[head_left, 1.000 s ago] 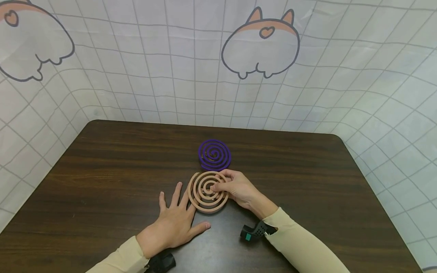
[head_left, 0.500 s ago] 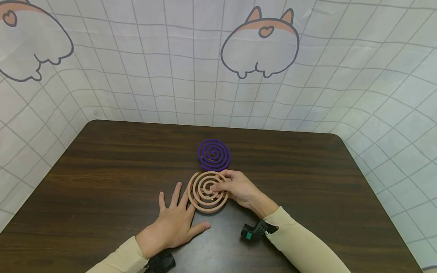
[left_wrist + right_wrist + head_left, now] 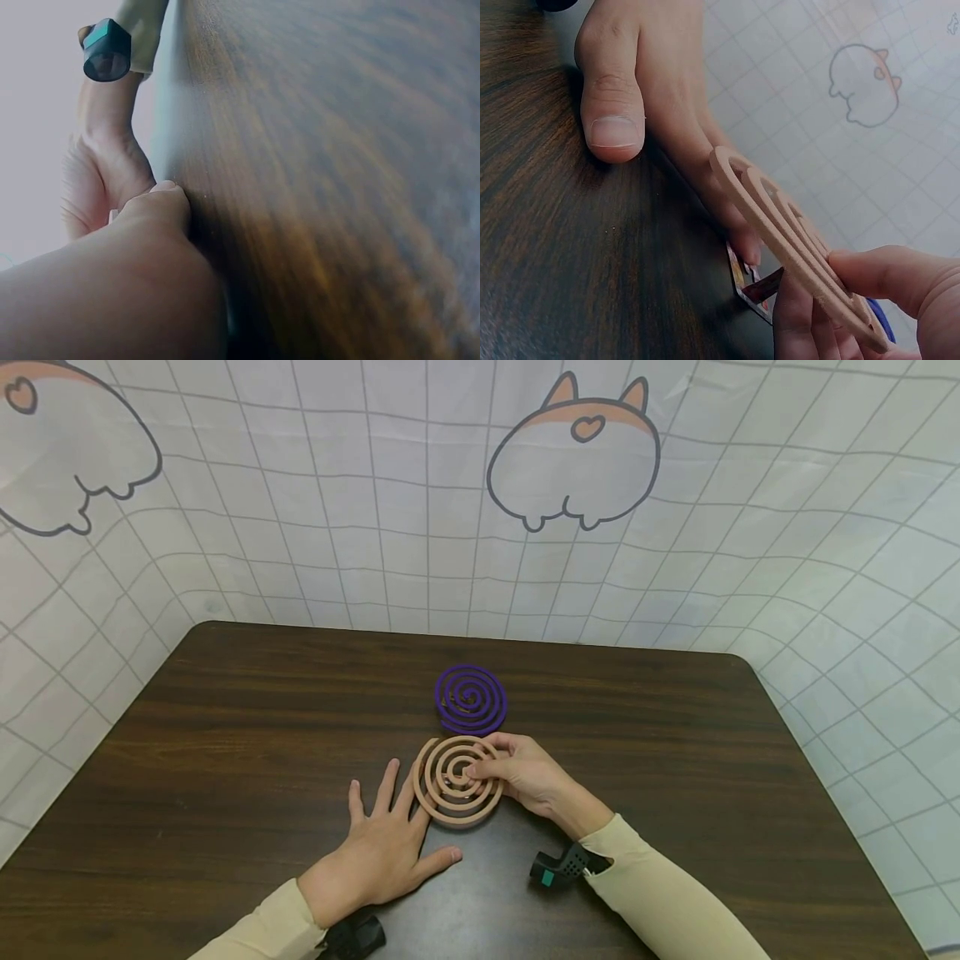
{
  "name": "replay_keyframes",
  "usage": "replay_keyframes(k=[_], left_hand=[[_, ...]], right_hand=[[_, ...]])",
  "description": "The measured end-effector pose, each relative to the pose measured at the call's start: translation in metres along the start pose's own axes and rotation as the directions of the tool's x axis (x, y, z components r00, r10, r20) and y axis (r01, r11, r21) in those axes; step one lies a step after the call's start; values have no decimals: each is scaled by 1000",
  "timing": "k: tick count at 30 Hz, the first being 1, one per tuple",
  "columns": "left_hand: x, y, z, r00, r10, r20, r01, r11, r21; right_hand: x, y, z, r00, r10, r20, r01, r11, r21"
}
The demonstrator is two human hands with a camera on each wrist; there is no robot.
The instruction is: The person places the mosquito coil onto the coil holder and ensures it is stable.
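My right hand pinches a beige mosquito coil between thumb and fingers, near the spiral's centre. In the right wrist view the coil tilts over a thin, colourfully printed flat piece on the table. A dark narrow strip rises from that piece under the coil. My left hand lies palm down with fingers spread, one fingertip reaching under the coil to the printed piece. In the left wrist view the left thumb rests along the tabletop. A purple mosquito coil sits just beyond the beige one.
Something gold-coloured shows through the purple coil's gaps. The dark wood table has rounded far corners. A white gridded sheet with cartoon animals hangs around its back and sides. Both wrists carry black cameras.
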State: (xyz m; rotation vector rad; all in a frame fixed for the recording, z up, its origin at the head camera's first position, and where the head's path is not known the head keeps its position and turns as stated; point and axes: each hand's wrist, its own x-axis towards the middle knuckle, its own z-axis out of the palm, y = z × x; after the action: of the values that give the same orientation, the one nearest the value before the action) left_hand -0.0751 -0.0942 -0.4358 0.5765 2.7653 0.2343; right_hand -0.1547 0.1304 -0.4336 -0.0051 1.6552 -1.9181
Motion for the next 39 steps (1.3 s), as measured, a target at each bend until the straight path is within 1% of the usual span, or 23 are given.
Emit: replay_keyframes(k=[3, 10, 19, 39], left_hand=[[0, 0, 0, 1000, 2, -3, -2, 1000, -1], [1, -1, 0, 1000, -6, 11, 6, 1000, -6], [1, 0, 0, 1000, -6, 6, 6, 1000, -2], [1, 0, 0, 1000, -7, 8, 7, 1000, -11]], right_hand=[[0, 0, 0, 1000, 0, -1, -1, 1000, -4], [1, 0, 0, 1000, -4, -2, 4, 1000, -17], [1, 0, -1, 1000, -17, -10, 17, 1000, -19], [2, 2, 1, 999, -15, -29, 15, 1000, -18]])
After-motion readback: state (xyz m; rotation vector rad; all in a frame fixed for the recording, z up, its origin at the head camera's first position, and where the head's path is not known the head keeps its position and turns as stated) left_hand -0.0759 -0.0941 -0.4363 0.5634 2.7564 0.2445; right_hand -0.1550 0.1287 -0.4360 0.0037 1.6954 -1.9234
